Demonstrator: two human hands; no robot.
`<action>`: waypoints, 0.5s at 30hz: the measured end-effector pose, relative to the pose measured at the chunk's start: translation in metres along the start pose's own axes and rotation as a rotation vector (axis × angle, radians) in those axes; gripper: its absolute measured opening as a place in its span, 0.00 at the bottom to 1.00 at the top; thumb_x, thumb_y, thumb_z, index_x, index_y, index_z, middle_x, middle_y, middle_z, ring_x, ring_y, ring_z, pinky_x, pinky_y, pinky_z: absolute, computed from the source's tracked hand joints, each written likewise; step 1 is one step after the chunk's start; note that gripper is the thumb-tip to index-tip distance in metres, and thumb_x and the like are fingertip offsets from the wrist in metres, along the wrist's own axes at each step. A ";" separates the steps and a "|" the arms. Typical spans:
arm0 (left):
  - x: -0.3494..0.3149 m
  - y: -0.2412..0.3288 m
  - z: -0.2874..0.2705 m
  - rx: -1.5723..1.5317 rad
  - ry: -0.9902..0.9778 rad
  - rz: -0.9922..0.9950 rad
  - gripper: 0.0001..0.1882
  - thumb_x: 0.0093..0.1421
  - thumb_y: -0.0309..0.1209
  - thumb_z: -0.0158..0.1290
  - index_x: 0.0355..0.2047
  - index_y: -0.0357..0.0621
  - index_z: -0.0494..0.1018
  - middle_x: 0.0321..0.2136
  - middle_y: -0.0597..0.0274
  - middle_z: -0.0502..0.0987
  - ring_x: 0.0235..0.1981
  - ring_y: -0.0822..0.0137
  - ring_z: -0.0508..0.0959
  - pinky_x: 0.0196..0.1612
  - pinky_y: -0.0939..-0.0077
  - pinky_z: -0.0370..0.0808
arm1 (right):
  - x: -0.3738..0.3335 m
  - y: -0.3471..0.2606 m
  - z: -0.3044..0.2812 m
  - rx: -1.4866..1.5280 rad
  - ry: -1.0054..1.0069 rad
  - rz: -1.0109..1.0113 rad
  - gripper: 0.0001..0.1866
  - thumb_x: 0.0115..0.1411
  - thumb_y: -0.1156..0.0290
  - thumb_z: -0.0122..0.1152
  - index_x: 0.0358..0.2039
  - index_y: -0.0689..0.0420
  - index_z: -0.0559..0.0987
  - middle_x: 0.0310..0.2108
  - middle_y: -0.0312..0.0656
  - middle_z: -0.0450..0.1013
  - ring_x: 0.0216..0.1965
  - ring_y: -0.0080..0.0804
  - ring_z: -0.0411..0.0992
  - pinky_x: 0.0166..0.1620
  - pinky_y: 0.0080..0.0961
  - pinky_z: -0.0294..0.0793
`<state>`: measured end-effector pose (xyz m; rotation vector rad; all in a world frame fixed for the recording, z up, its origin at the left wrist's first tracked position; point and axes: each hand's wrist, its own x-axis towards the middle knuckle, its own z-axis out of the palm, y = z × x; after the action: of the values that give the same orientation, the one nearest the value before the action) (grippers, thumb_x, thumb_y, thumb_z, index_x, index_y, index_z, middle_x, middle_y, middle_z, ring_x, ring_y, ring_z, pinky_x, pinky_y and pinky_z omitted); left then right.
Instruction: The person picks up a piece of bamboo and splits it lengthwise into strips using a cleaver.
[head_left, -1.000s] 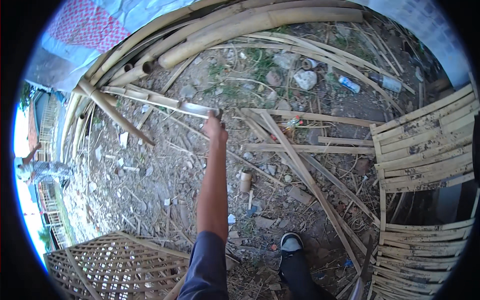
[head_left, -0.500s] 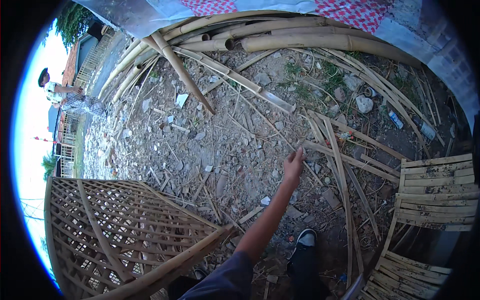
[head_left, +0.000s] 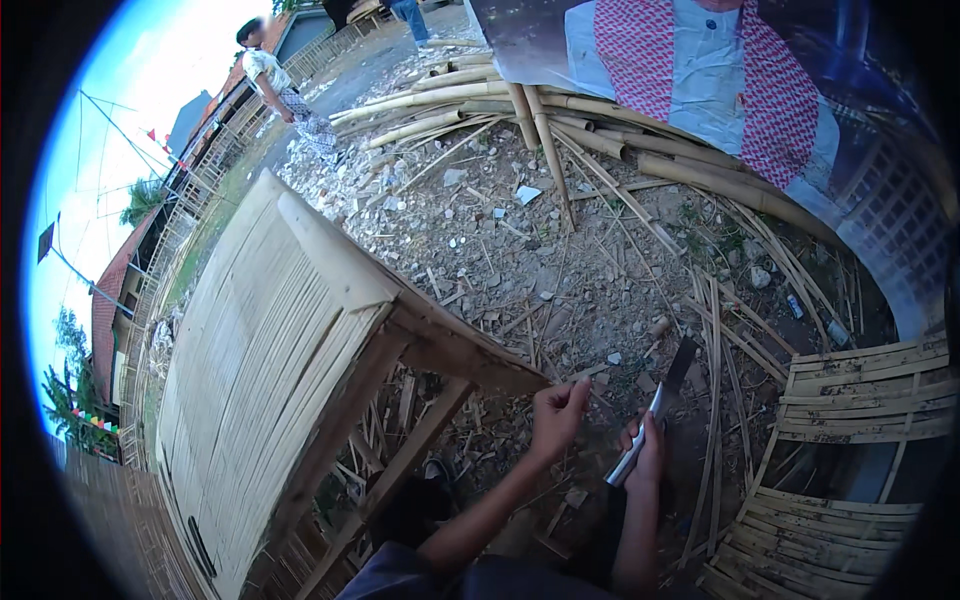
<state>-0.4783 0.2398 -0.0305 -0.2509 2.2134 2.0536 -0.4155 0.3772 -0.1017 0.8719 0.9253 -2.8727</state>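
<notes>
Plainly, the right hand [head_left: 648, 457] clasps a dark-bladed knife [head_left: 656, 402], while I cannot tell whether the left hand [head_left: 556, 417] pinches anything.

Daylight is pouring from the sky [head_left: 160, 65], glaring at the left. The bamboo bench top [head_left: 260, 350] is catching it; shadow is lying beneath its right edge. Fisheye distortion is bending outlines; the knife blade [head_left: 682, 365] is perhaps blurring.

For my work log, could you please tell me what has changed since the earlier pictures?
The left hand has let go of the split bamboo and drawn back. The right hand, holding the knife, has come into view. The view has swung left. The split bamboo, poles and slatted panel stay put.
</notes>
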 end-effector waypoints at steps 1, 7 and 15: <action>-0.021 0.035 -0.020 0.040 0.028 0.061 0.22 0.63 0.37 0.51 0.15 0.37 0.72 0.11 0.75 0.67 0.16 0.84 0.62 0.19 0.83 0.59 | 0.000 0.011 0.001 0.103 -0.009 0.088 0.14 0.65 0.57 0.49 0.43 0.53 0.67 0.21 0.32 0.61 0.18 0.21 0.59 0.23 0.22 0.61; -0.241 0.173 -0.187 0.406 0.402 0.709 0.04 0.50 0.24 0.60 0.27 0.38 0.78 0.15 0.64 0.75 0.16 0.73 0.73 0.24 0.82 0.67 | -0.015 0.121 0.050 0.030 -0.225 0.200 0.13 0.62 0.54 0.54 0.39 0.49 0.70 0.21 0.29 0.60 0.19 0.20 0.59 0.24 0.23 0.60; -0.520 0.171 -0.473 1.003 1.451 0.228 0.18 0.54 0.32 0.58 0.42 0.34 0.74 0.28 0.53 0.78 0.35 0.62 0.78 0.46 0.63 0.72 | -0.117 0.163 0.112 -0.391 -0.019 -0.308 0.21 0.58 0.48 0.56 0.25 0.49 0.62 0.18 0.30 0.57 0.18 0.19 0.58 0.21 0.21 0.60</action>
<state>0.0117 -0.1965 0.2745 -1.7669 3.6814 0.2771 -0.3467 0.1635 -0.0549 0.7147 1.6748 -2.7608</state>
